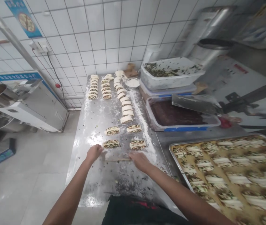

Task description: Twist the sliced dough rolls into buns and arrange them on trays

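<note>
A tiled wall [83,40] rises behind the steel surface [93,125], and a baking tray [194,140] of sliced rolls sits to the surface's right, cut off by the picture's edge. Rows of dough rolls [110,143] run along the surface, with flour [142,131] scattered beside them. At the surface's near end, the left hand [94,152] lies just beside a roll, its grip too blurred to tell spread from pressed together. The right hand [140,161] covers one end of a thin wooden stick [117,160]; whether that grip pinches it, I cannot tell.
</note>
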The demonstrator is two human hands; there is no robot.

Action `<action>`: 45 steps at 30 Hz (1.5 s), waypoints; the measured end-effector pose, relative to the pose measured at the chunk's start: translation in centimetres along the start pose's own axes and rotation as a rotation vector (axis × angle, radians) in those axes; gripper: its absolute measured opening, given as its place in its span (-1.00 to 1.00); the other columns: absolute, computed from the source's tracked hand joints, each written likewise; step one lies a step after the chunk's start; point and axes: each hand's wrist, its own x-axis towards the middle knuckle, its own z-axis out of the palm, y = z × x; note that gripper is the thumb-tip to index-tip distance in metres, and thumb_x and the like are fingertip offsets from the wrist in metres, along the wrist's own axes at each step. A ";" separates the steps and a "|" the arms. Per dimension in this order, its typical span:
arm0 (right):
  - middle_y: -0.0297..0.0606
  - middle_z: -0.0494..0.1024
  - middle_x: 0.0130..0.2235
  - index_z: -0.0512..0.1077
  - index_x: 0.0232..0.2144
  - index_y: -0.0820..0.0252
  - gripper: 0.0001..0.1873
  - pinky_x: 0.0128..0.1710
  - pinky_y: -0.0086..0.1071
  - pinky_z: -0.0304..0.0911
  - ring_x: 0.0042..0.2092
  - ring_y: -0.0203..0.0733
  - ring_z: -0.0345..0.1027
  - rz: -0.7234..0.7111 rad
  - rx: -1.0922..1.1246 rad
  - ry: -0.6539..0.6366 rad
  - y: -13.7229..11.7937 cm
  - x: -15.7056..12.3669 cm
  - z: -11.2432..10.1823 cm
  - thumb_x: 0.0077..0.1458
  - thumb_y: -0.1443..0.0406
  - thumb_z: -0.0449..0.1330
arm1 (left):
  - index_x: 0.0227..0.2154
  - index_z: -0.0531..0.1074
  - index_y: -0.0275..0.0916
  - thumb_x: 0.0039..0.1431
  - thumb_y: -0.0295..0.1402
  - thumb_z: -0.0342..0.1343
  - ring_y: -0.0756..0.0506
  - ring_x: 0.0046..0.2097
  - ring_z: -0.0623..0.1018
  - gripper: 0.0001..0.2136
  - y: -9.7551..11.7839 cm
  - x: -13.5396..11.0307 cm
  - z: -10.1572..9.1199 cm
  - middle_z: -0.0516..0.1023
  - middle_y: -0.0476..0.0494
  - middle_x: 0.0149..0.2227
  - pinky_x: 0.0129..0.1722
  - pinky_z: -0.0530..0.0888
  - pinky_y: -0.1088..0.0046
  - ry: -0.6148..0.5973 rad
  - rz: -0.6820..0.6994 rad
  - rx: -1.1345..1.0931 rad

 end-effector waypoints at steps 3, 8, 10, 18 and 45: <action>-0.20 0.41 -0.23 0.37 -0.39 0.20 -0.84 -0.21 -0.40 0.11 -0.16 -0.16 0.27 0.091 0.097 0.032 0.7 -2.0 1.9 0.02 0.42 0.00 | -0.37 0.36 -0.27 -0.03 -0.24 0.09 -0.12 -0.20 0.43 -0.79 0.7 1.8 1.1 0.47 -0.17 -0.30 -0.33 0.25 0.47 0.104 -0.100 -0.035; -0.22 0.40 -0.28 0.37 -0.40 0.21 -0.89 -0.14 -0.35 0.11 -0.18 -0.16 0.27 0.235 0.653 0.225 0.9 -2.4 2.5 -0.06 0.38 0.08 | -0.48 0.28 -0.28 -0.21 -0.44 0.21 -0.09 -0.23 0.41 -0.79 2.7 2.8 2.6 0.40 -0.07 -0.42 -0.36 0.24 0.51 0.126 -0.148 -0.281; -0.24 0.41 -0.32 0.35 -0.40 0.22 -0.86 -0.15 -0.33 0.14 -0.24 -0.19 0.29 0.316 0.911 0.270 0.9 -1.3 2.9 -0.13 0.40 0.11 | -0.45 0.27 -0.28 -0.21 -0.44 0.22 -0.04 -0.32 0.42 -0.76 3.4 2.3 3.2 0.38 -0.02 -0.48 -0.38 0.26 0.53 0.088 -0.158 -0.450; -0.23 0.42 -0.26 0.25 -0.12 0.18 -0.39 -0.47 -0.37 0.27 -0.45 -0.26 0.34 0.387 1.405 0.337 0.1 2.0 4.5 -0.34 0.40 0.24 | -0.45 0.33 -0.36 -0.05 -0.49 0.13 0.01 -0.45 0.47 -0.91 8.1 -2.2 5.3 0.45 -0.15 -0.48 -0.27 0.45 0.43 -0.312 -0.193 -1.073; -0.43 0.33 -0.60 0.36 -0.41 0.23 -0.85 -0.55 -0.47 0.17 -0.58 -0.37 0.20 0.512 1.380 1.302 3.7 -23.4 -4.8 -0.06 0.26 0.16 | -0.34 0.38 -0.20 -0.23 -0.42 0.30 -0.01 -0.20 0.49 -0.68 28.0 -16.1 16.1 0.50 -0.03 -0.29 -0.11 0.40 0.49 -0.454 0.189 -1.078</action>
